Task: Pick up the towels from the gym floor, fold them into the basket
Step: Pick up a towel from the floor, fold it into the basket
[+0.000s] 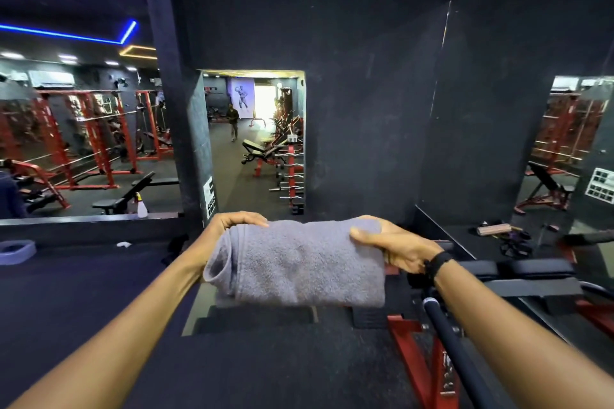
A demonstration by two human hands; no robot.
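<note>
Dark walls and mirrors close in this gym corner, with black rubber floor [83, 302] below and red racks [96, 139] reflected at 9 o'clock. At the centre of the view a grey towel [299, 262] is held up in the air, folded over into a thick rectangle with a rolled loop at its left end. At the towel's 10 o'clock corner the left hand [232, 222] grips it, fingers [252, 219] curled over the top edge. At the 2 o'clock corner the right hand [395, 246] grasps it, thumb pressed on the near face and the other fingers wrapped behind the cloth. A black band [437, 264] sits on the right wrist. Below the towel, toward 5 o'clock, a black bar [455, 352] with a metal tip slants across a red frame [415, 355], and a black padded bench [521, 267] lies at 3 o'clock. A white spray bottle [142, 206] stands on the ledge at 9 o'clock, with a pale blue object [16, 251] on the floor further left. Through the middle mirror a distant person [233, 121] stands among benches.
</note>
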